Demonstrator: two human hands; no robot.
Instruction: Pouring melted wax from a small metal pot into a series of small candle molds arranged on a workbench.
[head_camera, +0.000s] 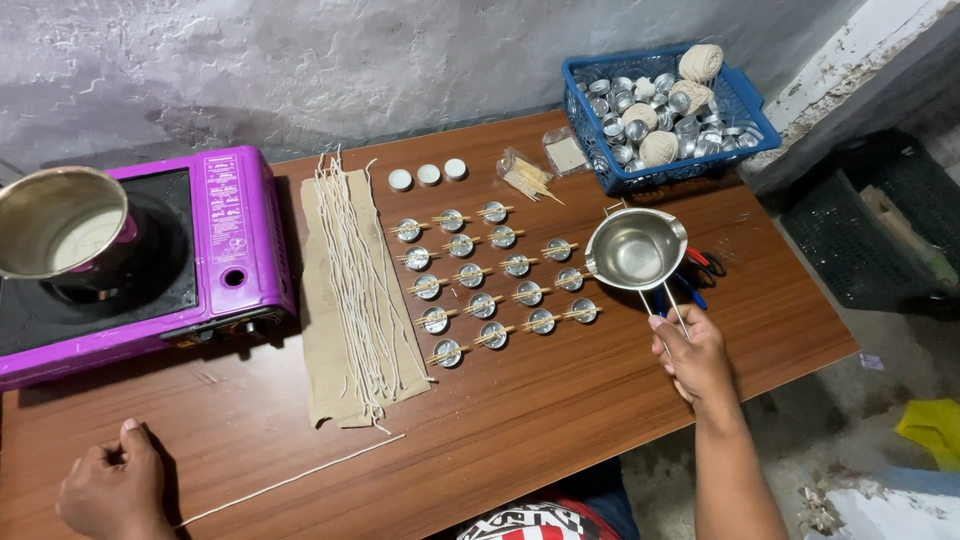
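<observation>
Rough grey wall backs the wooden table (560, 420) you work at. Your right hand (695, 358) grips the wire handle of a small steel pouring pot (636, 248), held over the right end of the rows of tealight cups (495, 280). Your left hand (115, 485) rests curled at the table's near left corner, pinching one loose wick string (290, 480). A purple stove (215, 250) sits left, beside more wicks (360, 290) on paper.
</observation>
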